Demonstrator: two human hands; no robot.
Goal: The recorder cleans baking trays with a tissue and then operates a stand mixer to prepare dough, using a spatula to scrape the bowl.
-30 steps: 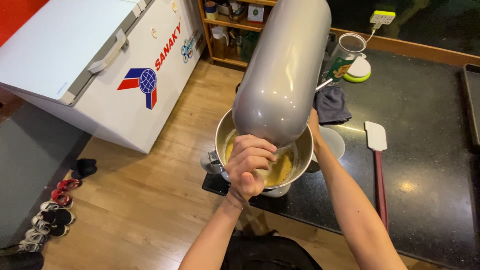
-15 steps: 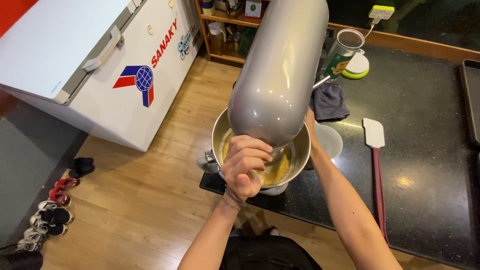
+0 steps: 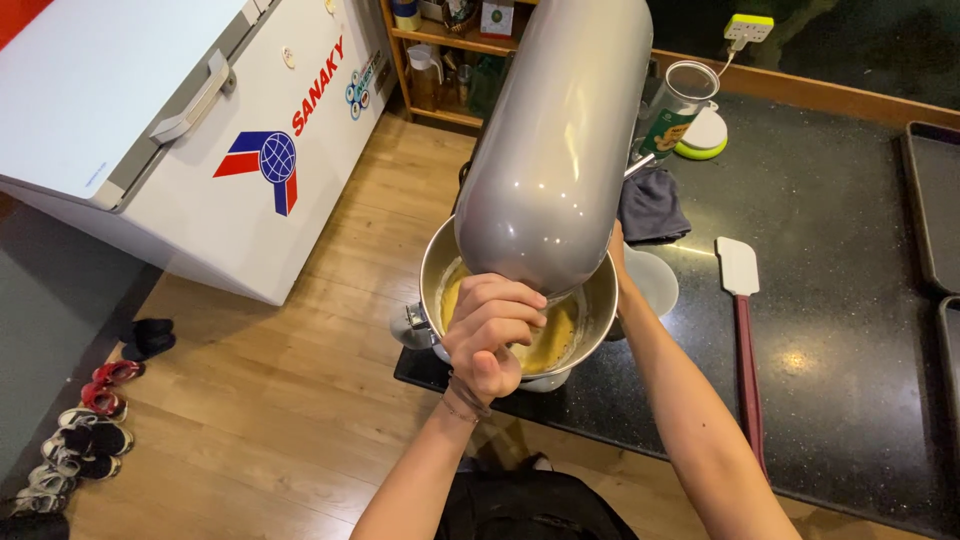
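Note:
A grey stand mixer has its head (image 3: pixel 555 140) tilted up over a steel bowl (image 3: pixel 430 270) that holds yellow batter (image 3: pixel 550 345). My left hand (image 3: pixel 490 325) is a closed fist above the bowl, gripping the attachment under the head. The attachment itself is almost fully hidden by my fingers. My right forearm reaches up along the bowl's right side. My right hand (image 3: pixel 615 245) slips behind the mixer head, so only its heel shows.
On the black counter (image 3: pixel 830 250) lie a white-and-red spatula (image 3: pixel 740 300), a small white bowl (image 3: pixel 655 280), a grey cloth (image 3: pixel 650 205) and a jar (image 3: pixel 680 110). Dark baking trays (image 3: pixel 935 200) sit far right. A white chest freezer (image 3: pixel 150 120) and shoes (image 3: pixel 90 420) stand at left.
My left fist has stayed under the mixer head, shifting only slightly over the bowl. The right arm holds its place.

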